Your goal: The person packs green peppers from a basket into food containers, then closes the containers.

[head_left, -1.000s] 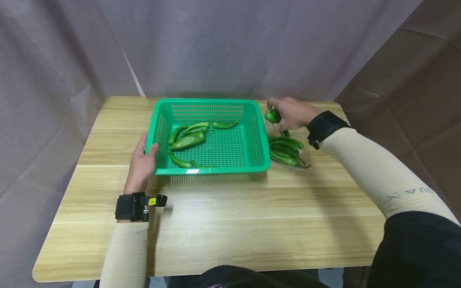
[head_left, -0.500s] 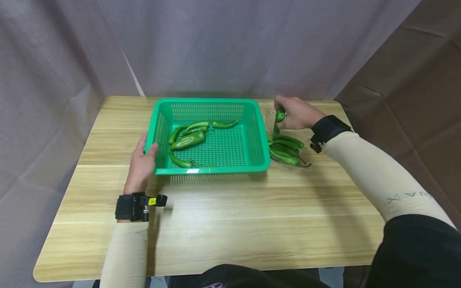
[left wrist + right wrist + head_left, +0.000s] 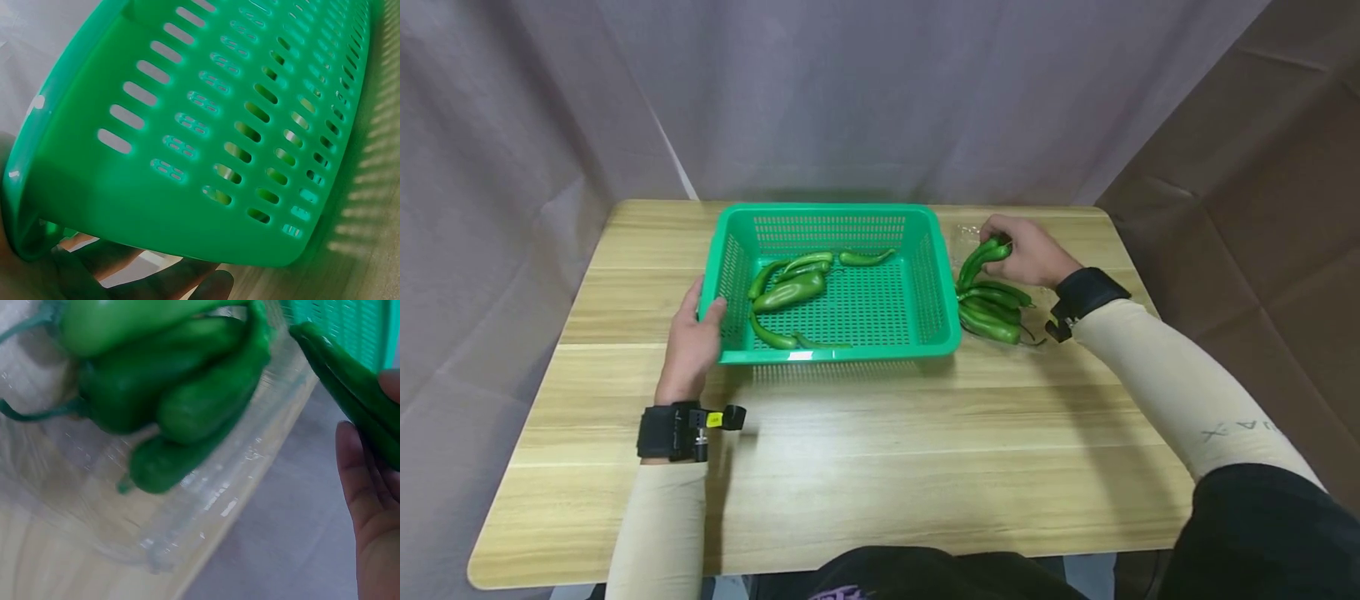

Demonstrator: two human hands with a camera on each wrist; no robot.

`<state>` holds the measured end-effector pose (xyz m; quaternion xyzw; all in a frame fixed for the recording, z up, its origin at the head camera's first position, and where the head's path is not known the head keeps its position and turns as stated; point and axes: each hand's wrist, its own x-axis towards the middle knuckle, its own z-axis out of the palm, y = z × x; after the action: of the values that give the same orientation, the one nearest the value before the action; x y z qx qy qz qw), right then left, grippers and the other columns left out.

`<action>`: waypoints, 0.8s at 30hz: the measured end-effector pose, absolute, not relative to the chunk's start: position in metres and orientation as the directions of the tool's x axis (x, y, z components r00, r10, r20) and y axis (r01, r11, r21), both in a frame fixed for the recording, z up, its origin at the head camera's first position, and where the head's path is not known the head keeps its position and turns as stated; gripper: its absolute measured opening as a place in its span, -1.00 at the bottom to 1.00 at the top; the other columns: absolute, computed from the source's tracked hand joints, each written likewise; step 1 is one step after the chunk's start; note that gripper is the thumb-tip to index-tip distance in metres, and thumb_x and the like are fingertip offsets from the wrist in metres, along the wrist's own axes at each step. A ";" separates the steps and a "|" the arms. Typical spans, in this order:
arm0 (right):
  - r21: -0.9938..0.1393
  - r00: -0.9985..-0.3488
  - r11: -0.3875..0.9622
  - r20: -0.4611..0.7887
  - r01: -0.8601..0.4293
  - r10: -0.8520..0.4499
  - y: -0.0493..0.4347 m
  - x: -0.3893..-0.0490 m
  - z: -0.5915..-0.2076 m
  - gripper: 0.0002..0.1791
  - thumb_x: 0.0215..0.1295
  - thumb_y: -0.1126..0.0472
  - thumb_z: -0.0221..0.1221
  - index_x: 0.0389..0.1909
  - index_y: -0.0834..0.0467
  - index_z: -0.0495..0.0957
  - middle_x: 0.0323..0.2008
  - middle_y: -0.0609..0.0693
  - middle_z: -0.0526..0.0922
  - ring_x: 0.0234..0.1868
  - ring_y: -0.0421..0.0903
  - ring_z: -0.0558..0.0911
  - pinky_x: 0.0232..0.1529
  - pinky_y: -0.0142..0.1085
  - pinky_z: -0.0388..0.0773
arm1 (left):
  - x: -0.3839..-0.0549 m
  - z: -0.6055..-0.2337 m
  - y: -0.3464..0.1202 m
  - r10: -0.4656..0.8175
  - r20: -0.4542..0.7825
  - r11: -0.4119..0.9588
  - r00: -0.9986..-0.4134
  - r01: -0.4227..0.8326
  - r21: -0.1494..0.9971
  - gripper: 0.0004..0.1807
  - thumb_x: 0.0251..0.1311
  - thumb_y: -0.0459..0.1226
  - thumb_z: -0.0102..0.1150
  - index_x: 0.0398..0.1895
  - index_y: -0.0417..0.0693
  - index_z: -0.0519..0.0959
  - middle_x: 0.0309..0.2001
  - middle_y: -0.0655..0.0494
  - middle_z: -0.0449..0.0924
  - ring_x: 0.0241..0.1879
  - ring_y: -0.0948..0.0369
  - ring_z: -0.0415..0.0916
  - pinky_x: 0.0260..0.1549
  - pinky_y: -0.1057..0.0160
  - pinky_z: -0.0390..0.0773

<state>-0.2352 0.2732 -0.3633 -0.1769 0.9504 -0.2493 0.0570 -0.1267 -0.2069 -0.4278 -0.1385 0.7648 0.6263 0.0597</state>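
Observation:
My left hand [image 3: 688, 350] grips the left wall of a green slotted plastic basket [image 3: 842, 357], thumb over the rim. In the left wrist view its fingers pass under the rim [image 3: 47, 103]. Inside the basket lie several green peppers [image 3: 790, 292], one thicker than the others. Right of it, my right hand [image 3: 1030, 254] holds two slim green chili peppers [image 3: 973, 262] side by side, tips pointing towards the basket. Thumb and fingers lie on either side of them in the right wrist view. Just nearer me, a bunch of green peppers [image 3: 992, 323] rests on clear plastic [image 3: 75, 512].
The wooden table [image 3: 880, 467] extends in front of the basket. Its far edge runs close behind the basket, with a grey curtain [image 3: 850, 100] beyond. A brown cloth [image 3: 1247, 233] hangs on the right.
My right hand has shifted right and slightly towards me, and the peppers in it now hang in plain sight. My left hand and the basket have stayed in place.

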 end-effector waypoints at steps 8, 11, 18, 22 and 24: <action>-0.532 -0.958 0.813 -0.008 -0.237 -0.285 0.278 -0.225 -0.380 -0.67 0.29 0.31 0.34 0.01 0.25 0.49 -0.06 0.26 0.62 -0.07 0.15 0.58 -0.05 0.01 0.51 | -0.127 -0.429 -0.207 -0.133 -0.260 0.180 -0.956 -0.281 0.943 -0.34 0.65 0.01 -0.23 0.71 0.36 -0.08 0.63 0.00 0.18 0.47 -0.05 0.27 0.23 0.06 0.39; -0.548 -0.967 0.810 -0.009 -0.208 -0.255 0.281 -0.221 -0.387 -0.65 0.31 0.30 0.33 0.04 0.26 0.46 -0.03 0.28 0.60 -0.01 0.19 0.58 0.03 0.08 0.51 | -0.127 -0.429 -0.207 -0.132 -0.256 0.178 -0.958 -0.277 0.944 -0.35 0.65 0.01 -0.23 0.71 0.37 -0.07 0.63 0.01 0.19 0.45 -0.05 0.28 0.22 0.07 0.40; -0.576 -0.976 0.805 -0.047 -0.146 -0.211 0.287 -0.214 -0.397 -0.58 0.33 0.30 0.34 0.11 0.24 0.40 0.06 0.28 0.56 0.12 0.23 0.55 0.13 0.12 0.49 | -0.127 -0.428 -0.208 -0.139 -0.257 0.179 -0.956 -0.279 0.943 -0.34 0.65 0.01 -0.23 0.71 0.34 -0.07 0.62 0.01 0.19 0.44 -0.05 0.28 0.22 0.06 0.40; -0.556 -0.977 0.818 -0.045 -0.149 -0.208 0.290 -0.211 -0.400 -0.56 0.32 0.30 0.35 0.11 0.24 0.39 0.04 0.27 0.55 0.06 0.21 0.52 0.07 0.09 0.48 | -0.127 -0.428 -0.208 -0.141 -0.255 0.182 -0.957 -0.278 0.943 -0.34 0.65 0.01 -0.23 0.71 0.34 -0.07 0.62 0.01 0.20 0.44 -0.04 0.28 0.23 0.05 0.39; -0.545 -0.977 0.824 -0.038 -0.154 -0.208 0.291 -0.210 -0.403 -0.57 0.31 0.30 0.36 0.10 0.24 0.40 0.02 0.26 0.55 0.03 0.19 0.51 0.02 0.05 0.46 | -0.127 -0.429 -0.208 -0.138 -0.255 0.182 -0.957 -0.278 0.943 -0.34 0.65 0.01 -0.24 0.71 0.34 -0.07 0.62 0.01 0.20 0.43 -0.04 0.28 0.22 0.06 0.40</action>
<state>-0.2098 0.2906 -0.4025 -0.0949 0.9539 -0.2807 0.0479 -0.1266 -0.2081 -0.4286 -0.1356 0.7668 0.6248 0.0560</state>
